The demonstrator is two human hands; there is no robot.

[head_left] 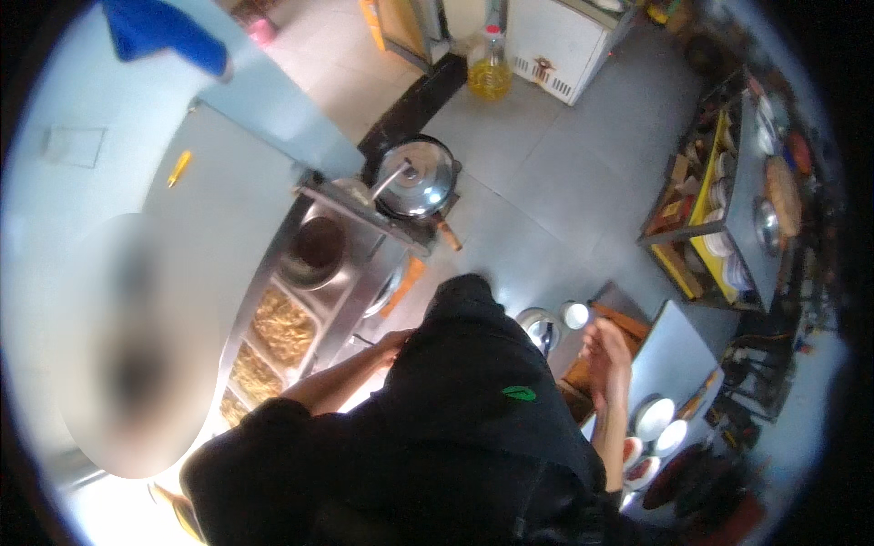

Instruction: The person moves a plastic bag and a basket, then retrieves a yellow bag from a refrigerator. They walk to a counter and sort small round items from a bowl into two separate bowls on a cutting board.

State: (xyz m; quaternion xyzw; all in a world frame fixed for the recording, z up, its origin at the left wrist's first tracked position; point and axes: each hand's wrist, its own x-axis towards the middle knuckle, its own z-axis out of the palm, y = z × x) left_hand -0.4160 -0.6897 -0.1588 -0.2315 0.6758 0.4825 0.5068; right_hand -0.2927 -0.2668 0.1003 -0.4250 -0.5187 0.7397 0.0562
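My left hand (395,347) is at the counter side, partly hidden by my dark clothing; whether it holds the thin dark handle (363,339) near it cannot be told. My right hand (608,351) is raised at the other side, fingers loosely bent, with nothing visible in it. Just beyond its fingertips stands a white cup (575,314), next to a round metal container (539,327) with a dark utensil in it. On the left, the steel counter holds a round pot (314,249) and trays of shredded yellowish food (283,324). A lidded metal pot (416,176) stands past the counter's end.
Several bowls (654,418) stand right of my right hand, near a pale board or tabletop (676,355). A shelf unit (741,239) with stacked dishes is at the right. An oil bottle (489,75) stands on the floor by a white cabinet (556,41).
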